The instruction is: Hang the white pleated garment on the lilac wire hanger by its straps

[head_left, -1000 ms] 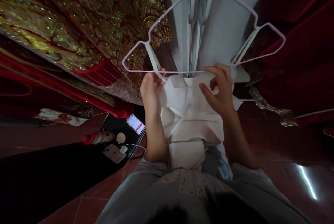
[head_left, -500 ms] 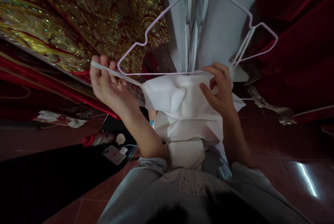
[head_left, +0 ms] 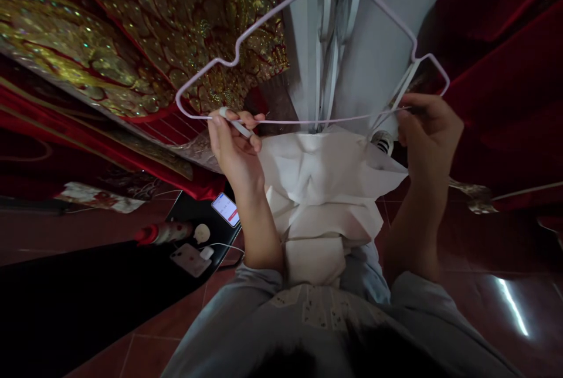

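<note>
Hanger (head_left: pixel 303 122) is held roughly level by both hands, its top bend at the upper edge of the view. White garment (head_left: pixel 325 169) is hung just below the lower bar, spread in folds down to the lap. Left hand (head_left: pixel 237 131): fingers partly curled, a white strap (head_left: pixel 240 127) held across them beside the left end of the bar. Right hand (head_left: pixel 409 111): closed, right end of the bar pinched between thumb and fingers; light is poor, so whether the right strap (head_left: pixel 404 84) is also gripped cannot be told. That strap is looped over the right notch. To the left, a lit phone (head_left: pixel 226 209) and a red-capped bottle (head_left: pixel 165 232) are seen on a black table (head_left: pixel 187 208); gold-sequined cloth (head_left: pixel 141 31) is hung above.
</note>
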`<action>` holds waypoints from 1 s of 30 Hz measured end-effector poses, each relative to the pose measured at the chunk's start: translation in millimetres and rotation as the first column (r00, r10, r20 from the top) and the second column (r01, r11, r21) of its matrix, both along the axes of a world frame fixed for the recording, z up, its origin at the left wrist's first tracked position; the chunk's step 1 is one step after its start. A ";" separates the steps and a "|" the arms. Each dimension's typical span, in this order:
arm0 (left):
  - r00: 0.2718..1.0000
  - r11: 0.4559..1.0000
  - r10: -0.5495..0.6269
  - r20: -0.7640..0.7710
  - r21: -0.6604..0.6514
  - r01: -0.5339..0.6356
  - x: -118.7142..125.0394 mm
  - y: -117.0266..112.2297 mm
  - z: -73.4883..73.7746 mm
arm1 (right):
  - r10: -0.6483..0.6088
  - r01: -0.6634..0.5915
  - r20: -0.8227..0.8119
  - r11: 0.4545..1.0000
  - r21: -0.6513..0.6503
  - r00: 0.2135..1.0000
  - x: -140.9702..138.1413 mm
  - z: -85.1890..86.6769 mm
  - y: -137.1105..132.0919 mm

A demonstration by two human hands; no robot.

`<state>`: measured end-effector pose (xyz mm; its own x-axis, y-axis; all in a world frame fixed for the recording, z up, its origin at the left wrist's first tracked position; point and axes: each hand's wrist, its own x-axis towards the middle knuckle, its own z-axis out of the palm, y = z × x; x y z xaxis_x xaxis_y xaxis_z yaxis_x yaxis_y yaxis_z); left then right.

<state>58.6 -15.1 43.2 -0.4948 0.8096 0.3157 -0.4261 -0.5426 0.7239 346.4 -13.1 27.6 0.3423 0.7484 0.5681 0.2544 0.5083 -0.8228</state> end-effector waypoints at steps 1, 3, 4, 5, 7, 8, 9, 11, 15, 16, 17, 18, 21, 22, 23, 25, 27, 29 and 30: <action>1.000 1.000 0.010 0.024 -0.014 -0.010 2.5 -0.2 0.7 | 0.063 -0.062 0.012 0.997 -0.043 0.998 -2.0 9.5 1.5; 0.997 0.998 0.029 0.067 -0.053 -0.025 7.6 -0.7 2.2 | 0.159 -0.159 -0.003 0.987 -0.036 0.987 -9.5 26.7 4.0; 0.996 0.997 0.027 0.084 -0.072 -0.021 9.7 -0.8 2.5 | 0.186 -0.186 -0.025 0.983 -0.004 0.982 -13.7 32.8 5.4; 0.995 0.996 0.014 0.096 -0.089 -0.005 11.2 -1.0 2.5 | 0.196 -0.194 -0.058 0.980 0.037 0.979 -17.5 36.5 7.1; 0.994 0.993 -0.030 0.103 -0.108 0.041 12.4 -1.0 1.0 | 0.167 -0.148 -0.159 0.981 0.126 0.973 -22.5 37.0 10.6; 0.994 0.992 -0.055 0.099 -0.106 0.066 12.0 -0.9 -0.1 | 0.147 -0.115 -0.208 0.981 0.156 0.967 -23.2 34.8 11.8; 0.993 0.992 -0.074 0.093 -0.098 0.083 11.1 -0.7 -1.1 | 0.134 -0.093 -0.242 0.980 0.174 0.961 -22.5 32.1 12.2; 0.994 0.994 -0.076 0.084 -0.074 0.082 8.1 -0.1 -2.2 | 0.148 -0.107 -0.245 0.979 0.173 0.958 -17.0 28.6 9.4; 0.997 0.995 -0.037 0.073 -0.092 0.044 -0.8 2.4 0.5 | 0.333 -0.330 0.017 0.940 -0.084 0.943 6.6 39.0 -6.9; 0.997 0.994 -0.035 0.071 -0.102 0.042 -2.8 3.2 1.0 | 0.372 -0.360 0.075 0.922 -0.143 0.925 12.9 43.0 -9.7; 0.997 0.993 -0.039 0.070 -0.107 0.047 -4.6 4.0 1.0 | 0.384 -0.365 0.112 0.917 -0.161 0.916 18.5 45.9 -10.3; 0.996 0.993 -0.048 0.070 -0.106 0.055 -6.0 4.7 0.3 | 0.361 -0.346 0.128 0.930 -0.126 0.924 23.3 47.2 -8.5; 0.996 0.995 -0.075 0.057 -0.066 0.079 -8.4 6.3 -4.0 | 0.156 -0.163 0.050 0.969 0.185 0.987 32.0 39.1 9.5; 0.995 0.995 -0.086 0.047 -0.045 0.088 -8.7 6.7 -5.6 | 0.071 -0.065 -0.006 0.950 0.305 0.997 33.0 33.5 16.7; 0.995 0.995 -0.093 0.038 -0.023 0.094 -8.9 7.0 -6.9 | -0.014 0.041 -0.070 0.915 0.402 0.997 32.8 27.6 22.6; 0.995 0.995 -0.098 0.012 -0.001 0.098 -8.9 7.7 -8.6 | -0.142 0.220 -0.187 0.830 0.513 0.972 28.4 16.7 26.4; 0.996 0.997 -0.083 -0.021 -0.010 0.082 -8.1 8.2 -9.4 | -0.196 0.296 -0.240 0.800 0.521 0.951 18.7 9.5 18.5; 0.996 0.997 -0.076 -0.044 -0.027 0.074 -6.2 8.4 -10.3 | -0.148 0.191 -0.134 0.893 0.407 0.980 7.0 6.0 4.2; 0.995 0.996 -0.086 -0.048 -0.034 0.084 -5.0 8.1 -11.1 | -0.082 0.085 -0.024 0.951 0.297 0.996 1.8 5.0 -2.5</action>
<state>53.7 -7.0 32.1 -0.4081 0.8582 0.3114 -0.4326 -0.4822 0.7618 348.3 -15.6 32.6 0.4043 0.5147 0.7560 0.2978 0.7075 -0.6409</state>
